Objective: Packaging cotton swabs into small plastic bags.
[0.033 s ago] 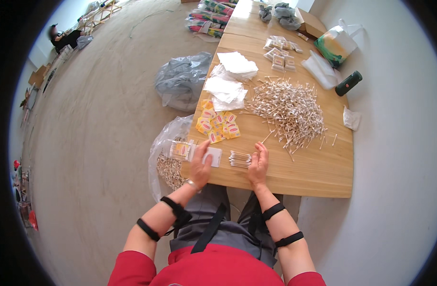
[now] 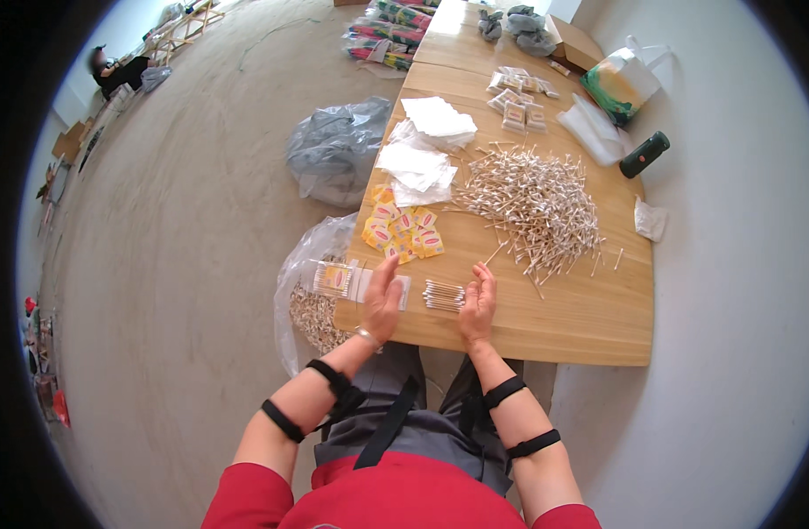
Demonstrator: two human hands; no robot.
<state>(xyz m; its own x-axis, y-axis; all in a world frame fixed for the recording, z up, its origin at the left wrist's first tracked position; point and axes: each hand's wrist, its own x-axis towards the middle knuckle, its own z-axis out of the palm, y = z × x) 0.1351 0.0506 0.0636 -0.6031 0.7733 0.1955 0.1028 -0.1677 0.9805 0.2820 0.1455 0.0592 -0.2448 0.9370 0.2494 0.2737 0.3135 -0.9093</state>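
Note:
A neat row of cotton swabs [image 2: 443,295] lies side by side near the table's front edge. At its right end my right hand [image 2: 479,302] is cupped with the fingers extended, close against the swab tips. My left hand [image 2: 383,304] is open, fingers stretched forward, over a white card or small clear bag [image 2: 404,289] left of the row. Beside it, at the table's left edge, is a clear pack of cotton swabs [image 2: 335,279] with a yellow label. Yellow printed cards [image 2: 404,231] lie beyond my left hand. A large heap of loose swabs [image 2: 536,207] spreads farther right.
White sheets or bags [image 2: 422,167] are stacked beyond the cards. Filled swab packs [image 2: 516,101], a dark green cylinder [image 2: 645,154] and a carrier bag [image 2: 625,84] stand farther back. A clear sack of swabs [image 2: 312,309] and a grey plastic bag [image 2: 338,150] adjoin the table's left side.
My left hand has shifted right, away from the labelled pack and nearer the row of swabs. My right hand has hardly moved.

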